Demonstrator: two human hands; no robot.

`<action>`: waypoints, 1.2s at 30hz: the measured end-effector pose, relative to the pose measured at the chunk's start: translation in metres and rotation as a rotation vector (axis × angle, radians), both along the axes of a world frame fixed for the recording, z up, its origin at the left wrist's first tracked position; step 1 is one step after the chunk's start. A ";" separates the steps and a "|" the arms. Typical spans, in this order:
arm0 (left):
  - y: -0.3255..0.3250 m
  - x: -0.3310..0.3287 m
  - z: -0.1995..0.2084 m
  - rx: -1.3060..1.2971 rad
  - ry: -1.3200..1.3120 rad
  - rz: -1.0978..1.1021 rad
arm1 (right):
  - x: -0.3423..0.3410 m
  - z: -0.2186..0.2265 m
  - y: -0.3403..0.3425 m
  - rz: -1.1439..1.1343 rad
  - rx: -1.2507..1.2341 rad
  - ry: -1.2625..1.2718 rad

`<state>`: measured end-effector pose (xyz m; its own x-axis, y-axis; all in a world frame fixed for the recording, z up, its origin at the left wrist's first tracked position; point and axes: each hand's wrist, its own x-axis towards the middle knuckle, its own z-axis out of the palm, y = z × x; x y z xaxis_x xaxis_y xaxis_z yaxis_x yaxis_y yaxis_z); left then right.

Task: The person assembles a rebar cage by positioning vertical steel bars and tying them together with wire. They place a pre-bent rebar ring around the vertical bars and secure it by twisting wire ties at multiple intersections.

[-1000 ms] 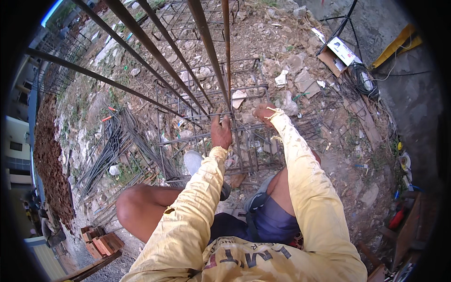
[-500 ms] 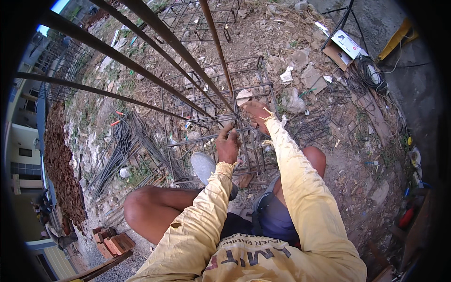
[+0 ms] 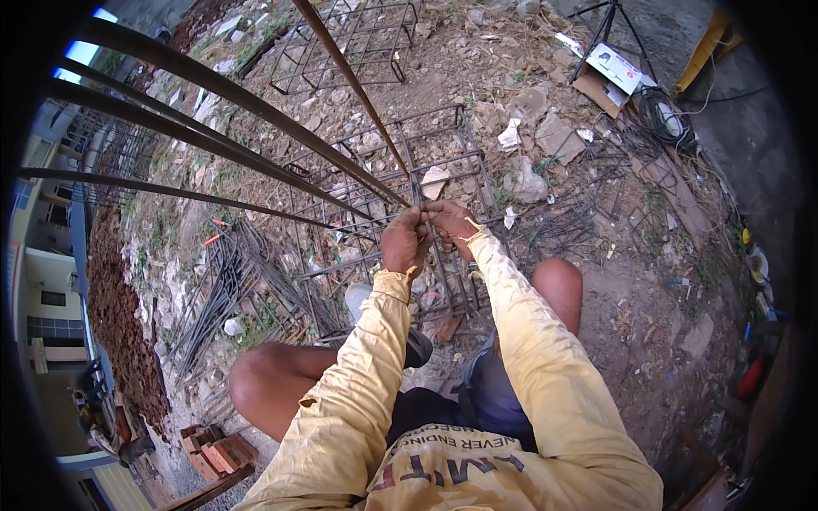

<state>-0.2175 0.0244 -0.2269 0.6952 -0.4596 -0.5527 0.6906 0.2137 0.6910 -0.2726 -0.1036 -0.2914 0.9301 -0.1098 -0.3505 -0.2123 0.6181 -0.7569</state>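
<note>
A cage of steel reinforcing bars (image 3: 452,162) lies on the ground in front of me, between my bent legs and the rubble. Long thick bars (image 3: 204,79) slant up from it to the upper left, along with a rustier bar (image 3: 342,66). At the joint where these bars meet the cage, my left hand (image 3: 402,241) and my right hand (image 3: 449,223) come together, fingertips nearly touching. Both have fingers curled in a pinch. Whatever is between them is too small or hidden to make out. Yellow sleeves cover both forearms.
Beyond stands another bar cage (image 3: 397,64). To the left lies a bundle of thin dark rods (image 3: 226,285), with red bricks (image 3: 223,453) nearer me and a person (image 3: 106,417) at the far left. Far right are a tripod (image 3: 607,25), an open carton (image 3: 615,68) and a cable coil (image 3: 669,119).
My hands, apart before, have met at the bar joint. The left hand rose, and the right moved slightly left and down, its fingers drawing into a pinch. The view has shifted slightly.
</note>
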 end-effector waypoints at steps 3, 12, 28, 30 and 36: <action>-0.003 -0.006 -0.009 0.048 -0.111 0.029 | -0.002 0.005 0.006 -0.056 -0.072 -0.005; -0.020 -0.006 -0.014 0.610 -0.655 0.108 | 0.000 0.006 0.010 -0.087 -0.077 0.026; -0.018 0.028 -0.007 0.869 -1.176 0.045 | 0.001 0.000 0.011 -0.096 -0.343 -0.013; -0.013 0.028 0.002 0.852 -1.154 -0.063 | 0.001 -0.006 0.010 -0.126 -0.345 -0.072; 0.018 0.025 0.028 0.845 -1.354 -0.286 | 0.003 -0.008 0.012 -0.136 -0.368 -0.016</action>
<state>-0.1926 0.0425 -0.1990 0.8066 -0.5517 0.2122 -0.5410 -0.5442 0.6413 -0.2693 -0.0919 -0.2994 0.9035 -0.3482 -0.2500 -0.1333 0.3261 -0.9359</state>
